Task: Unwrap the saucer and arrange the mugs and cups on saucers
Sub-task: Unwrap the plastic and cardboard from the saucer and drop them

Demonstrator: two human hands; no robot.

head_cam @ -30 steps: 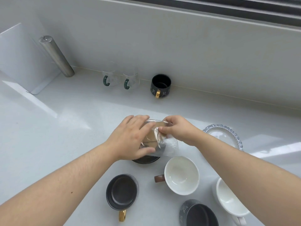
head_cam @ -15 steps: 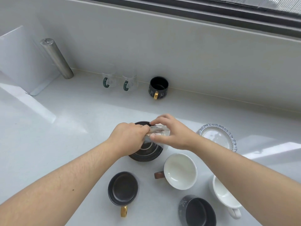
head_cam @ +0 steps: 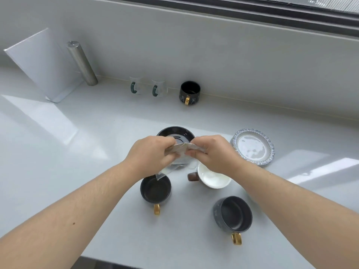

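Observation:
A black saucer (head_cam: 174, 133) lies bare on the white counter, partly hidden behind my hands. My left hand (head_cam: 149, 154) and my right hand (head_cam: 212, 152) both pinch a crumpled clear plastic wrap (head_cam: 181, 150) above the saucer's near edge; a loose end of the wrap hangs down toward a black cup with a gold handle (head_cam: 155, 190). A white cup with a brown handle (head_cam: 212, 177) sits under my right wrist. A grey cup with a gold handle (head_cam: 233, 213) stands nearer. A blue-rimmed white saucer (head_cam: 252, 147) lies to the right.
Against the back wall stand two clear glass mugs with green handles (head_cam: 136, 87) (head_cam: 158, 88) and a black mug with a gold handle (head_cam: 190, 92). A steel cylinder (head_cam: 82, 64) and a white board (head_cam: 41, 63) lean at the back left. The counter's front edge (head_cam: 136, 265) is close.
The wrap has come off the black saucer and is bunched between both hands, which have lifted slightly. The view shifted, so the white mug at the right is out of sight.

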